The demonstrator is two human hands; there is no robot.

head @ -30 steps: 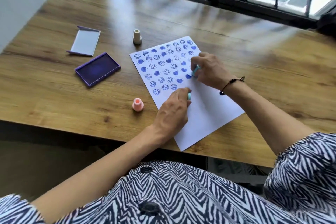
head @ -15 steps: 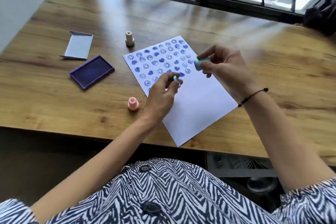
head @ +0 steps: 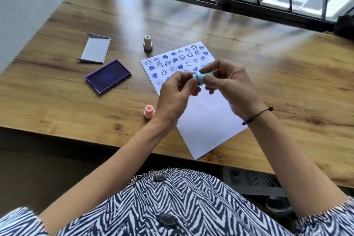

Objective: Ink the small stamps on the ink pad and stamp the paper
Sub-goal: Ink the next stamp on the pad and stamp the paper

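Both my hands are raised above the white paper (head: 206, 120), whose upper half carries rows of blue smiley and heart prints. My left hand (head: 176, 96) and my right hand (head: 229, 84) pinch small teal stamp pieces (head: 200, 78) that meet end to end between my fingertips; I cannot tell whether they are joined. The open purple ink pad (head: 108, 75) lies on the table to the left of the paper. A pink stamp (head: 149, 111) stands by my left wrist, and a beige stamp (head: 148, 43) stands beyond the paper's far left corner.
The ink pad's lid (head: 95, 49) lies open side up behind the pad. The wooden table (head: 287, 82) runs to a window frame (head: 220, 0) at the far side. Its near edge is just under my forearms.
My hands lifted off the paper, each with a teal stamp piece, and came together over the printed rows. The two teal pieces now touch between my fingertips.
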